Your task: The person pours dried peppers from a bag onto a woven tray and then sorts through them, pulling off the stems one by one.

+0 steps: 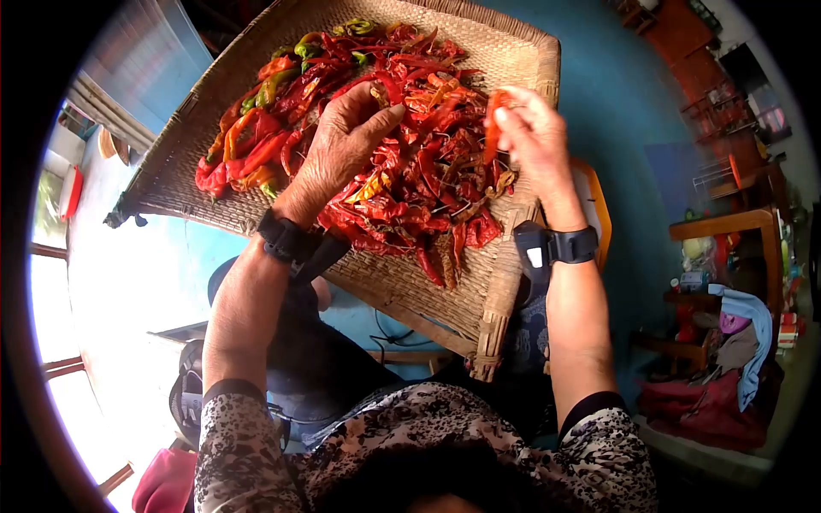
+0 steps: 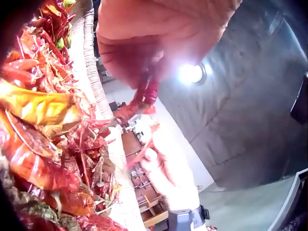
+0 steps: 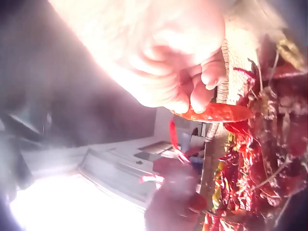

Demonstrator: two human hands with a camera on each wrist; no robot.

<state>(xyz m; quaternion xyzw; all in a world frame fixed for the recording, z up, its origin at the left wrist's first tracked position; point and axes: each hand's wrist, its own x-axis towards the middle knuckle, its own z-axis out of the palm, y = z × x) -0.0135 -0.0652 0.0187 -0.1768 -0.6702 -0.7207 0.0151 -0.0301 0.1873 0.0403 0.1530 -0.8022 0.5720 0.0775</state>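
Observation:
My right hand (image 1: 534,141) pinches a red-orange chili pepper (image 3: 219,113) between thumb and fingertips, over the right side of a woven tray. My left hand (image 1: 342,141) is above the middle of the heap, its thumb and fingers curled round wrinkled red chili peppers (image 2: 150,91) that hang from its grip. Beneath both hands spreads a heap of dried red chilies (image 1: 402,205), shrivelled and glossy, with stems showing. Plumper red chilies (image 1: 265,150) lie at the heap's left side, with a few green ones (image 1: 308,47) near the far end.
The woven tray (image 1: 505,282) has a raised rim and sits tilted over the person's lap. A wooden chair (image 1: 723,227) piled with cloths stands on the right. Blue floor (image 1: 599,85) shows beyond the tray, and an orange-edged object (image 1: 603,214) is beside the right wrist.

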